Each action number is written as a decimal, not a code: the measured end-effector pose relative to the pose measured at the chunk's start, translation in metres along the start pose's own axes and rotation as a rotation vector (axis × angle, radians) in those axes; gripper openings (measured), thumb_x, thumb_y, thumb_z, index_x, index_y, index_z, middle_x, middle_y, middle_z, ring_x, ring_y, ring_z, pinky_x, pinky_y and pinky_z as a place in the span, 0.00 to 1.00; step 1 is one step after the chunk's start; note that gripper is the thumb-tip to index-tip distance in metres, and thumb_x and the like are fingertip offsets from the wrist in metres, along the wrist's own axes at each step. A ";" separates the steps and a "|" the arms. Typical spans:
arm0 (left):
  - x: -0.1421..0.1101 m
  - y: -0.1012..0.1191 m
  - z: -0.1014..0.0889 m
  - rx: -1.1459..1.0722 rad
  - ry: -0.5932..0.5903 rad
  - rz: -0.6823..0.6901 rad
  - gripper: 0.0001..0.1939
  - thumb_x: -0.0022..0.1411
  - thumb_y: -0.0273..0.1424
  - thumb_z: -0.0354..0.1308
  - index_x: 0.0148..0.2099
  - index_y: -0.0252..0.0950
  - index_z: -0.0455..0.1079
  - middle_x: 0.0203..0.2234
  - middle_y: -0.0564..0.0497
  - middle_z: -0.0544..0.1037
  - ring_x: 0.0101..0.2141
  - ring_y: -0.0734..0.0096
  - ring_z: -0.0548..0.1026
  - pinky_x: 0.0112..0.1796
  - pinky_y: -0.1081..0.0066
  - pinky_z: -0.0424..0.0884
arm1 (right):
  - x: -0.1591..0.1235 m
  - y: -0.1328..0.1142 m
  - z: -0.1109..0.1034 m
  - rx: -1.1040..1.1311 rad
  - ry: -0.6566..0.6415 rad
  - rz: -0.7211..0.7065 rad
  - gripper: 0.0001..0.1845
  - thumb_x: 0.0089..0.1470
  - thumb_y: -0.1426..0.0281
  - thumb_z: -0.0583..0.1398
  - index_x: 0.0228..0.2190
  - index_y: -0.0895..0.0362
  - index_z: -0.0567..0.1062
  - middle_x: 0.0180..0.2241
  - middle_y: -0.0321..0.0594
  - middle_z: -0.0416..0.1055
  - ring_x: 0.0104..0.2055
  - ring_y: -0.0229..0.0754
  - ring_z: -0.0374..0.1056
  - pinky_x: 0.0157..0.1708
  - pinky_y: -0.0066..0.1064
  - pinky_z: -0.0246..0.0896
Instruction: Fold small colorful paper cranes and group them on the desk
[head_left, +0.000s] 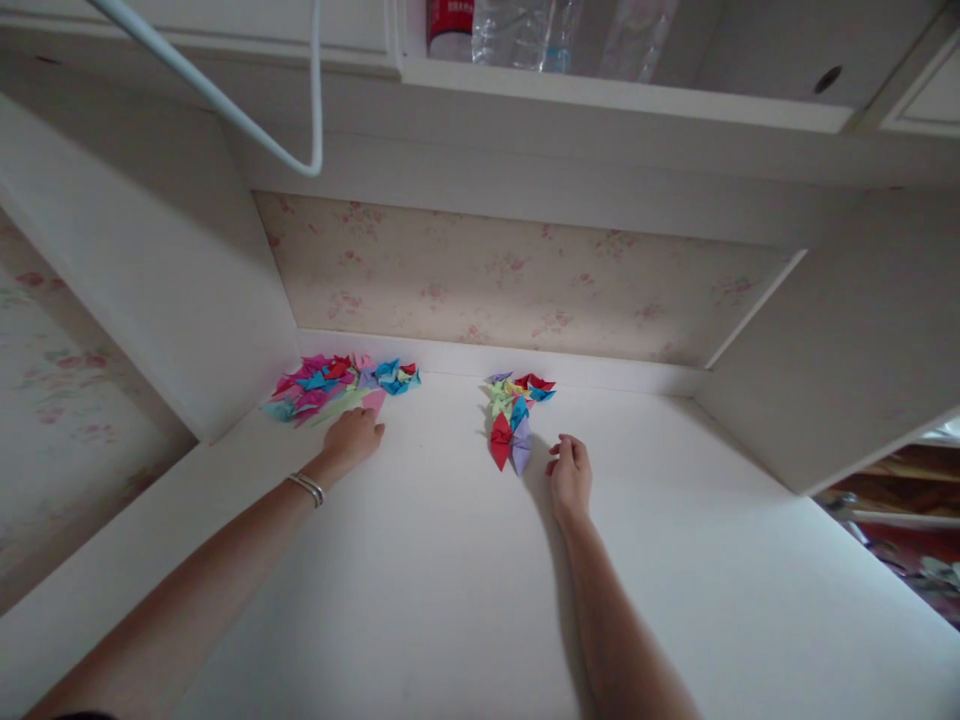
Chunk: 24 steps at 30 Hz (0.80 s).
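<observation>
My left hand (355,437), with a bracelet at the wrist, reaches to the front right of a heap of folded paper cranes (319,385) in pink, blue, red and green. Its fingers are closed at a pink paper crane (373,402), which shows just past the fingertips. My right hand (571,475) is at the right of a smaller group of paper cranes, close to a lilac crane (521,445) but apart from it. Its fingers are loosely bent and spread, with nothing seen between them. A red crane (501,441) lies at this group's front.
The white tabletop (435,560) ends at a low ledge and a flowered back wall (450,270). Side panels rise left and right. Overhead, a shelf (637,95) holds clear plastic bottles (510,32), and a pale bent tube (225,100) hangs at upper left.
</observation>
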<state>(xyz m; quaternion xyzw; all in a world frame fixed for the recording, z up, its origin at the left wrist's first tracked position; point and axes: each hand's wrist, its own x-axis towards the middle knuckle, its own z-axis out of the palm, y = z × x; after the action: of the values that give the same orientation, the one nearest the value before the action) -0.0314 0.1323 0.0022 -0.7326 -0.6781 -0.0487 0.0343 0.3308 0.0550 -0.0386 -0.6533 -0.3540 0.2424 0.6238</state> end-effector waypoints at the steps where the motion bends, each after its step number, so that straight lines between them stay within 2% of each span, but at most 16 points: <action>1: 0.001 0.000 0.000 0.013 -0.005 0.008 0.18 0.63 0.35 0.46 0.46 0.29 0.70 0.41 0.34 0.76 0.44 0.52 0.73 0.42 0.62 0.68 | 0.000 0.000 0.000 0.010 0.000 0.000 0.24 0.56 0.51 0.50 0.43 0.55 0.69 0.31 0.35 0.68 0.20 0.34 0.61 0.20 0.27 0.55; 6: -0.002 -0.003 -0.003 0.076 -0.038 0.051 0.16 0.63 0.26 0.43 0.46 0.29 0.70 0.36 0.35 0.78 0.39 0.54 0.77 0.39 0.62 0.70 | 0.001 0.002 0.001 0.050 -0.001 0.001 0.24 0.55 0.51 0.51 0.42 0.56 0.70 0.30 0.34 0.67 0.19 0.33 0.60 0.19 0.27 0.54; 11: -0.013 -0.002 -0.007 0.127 -0.064 0.131 0.20 0.59 0.19 0.44 0.52 0.29 0.66 0.34 0.36 0.78 0.37 0.55 0.78 0.37 0.62 0.72 | 0.000 0.000 0.001 0.072 -0.010 0.002 0.23 0.56 0.52 0.51 0.42 0.56 0.70 0.30 0.35 0.68 0.19 0.33 0.60 0.19 0.27 0.53; 17: -0.033 0.003 -0.009 0.144 -0.064 0.217 0.23 0.59 0.16 0.42 0.55 0.29 0.64 0.38 0.35 0.77 0.39 0.57 0.77 0.40 0.62 0.72 | -0.001 0.001 0.000 0.060 -0.015 0.012 0.22 0.55 0.53 0.52 0.42 0.55 0.71 0.30 0.34 0.68 0.19 0.34 0.59 0.19 0.28 0.53; 20: -0.039 0.002 -0.009 0.138 -0.044 0.205 0.25 0.60 0.16 0.41 0.59 0.29 0.62 0.40 0.34 0.76 0.40 0.56 0.77 0.40 0.60 0.72 | -0.002 0.001 0.000 0.048 -0.018 0.007 0.22 0.55 0.53 0.51 0.41 0.55 0.71 0.30 0.34 0.68 0.19 0.34 0.59 0.19 0.28 0.52; 24: -0.041 -0.007 -0.012 0.107 -0.020 0.094 0.27 0.59 0.19 0.44 0.61 0.29 0.59 0.41 0.34 0.77 0.37 0.56 0.78 0.39 0.61 0.72 | -0.006 -0.005 -0.001 0.049 -0.026 0.014 0.22 0.55 0.53 0.51 0.41 0.55 0.71 0.30 0.35 0.68 0.19 0.34 0.60 0.20 0.28 0.52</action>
<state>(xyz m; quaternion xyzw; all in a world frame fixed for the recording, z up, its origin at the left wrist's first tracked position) -0.0421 0.0911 0.0092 -0.7613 -0.6447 -0.0036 0.0689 0.3276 0.0497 -0.0346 -0.6369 -0.3514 0.2639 0.6334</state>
